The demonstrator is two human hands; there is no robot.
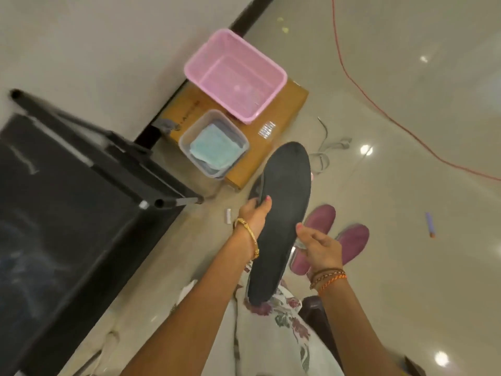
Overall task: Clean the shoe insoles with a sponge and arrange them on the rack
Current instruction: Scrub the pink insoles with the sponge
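Observation:
A long dark grey insole (283,213) is held above the floor in the middle of the view. My left hand (254,211) grips its left edge, thumb on top. My right hand (318,245) pinches its right edge lower down. A light blue sponge (214,146) lies in a clear square tub (187,137) on a cardboard box (271,147). The black rack (81,202) stands at the left, its top shelf bare. What may be a second dark insole (254,188) peeks out behind my left hand.
An empty pink basket (271,61) sits on the cardboard box near the wall. Purple slippers (349,237) lie on the tiled floor under the insole. An orange cable (379,109) runs across the floor at right, and grey cords (330,147) lie near the box.

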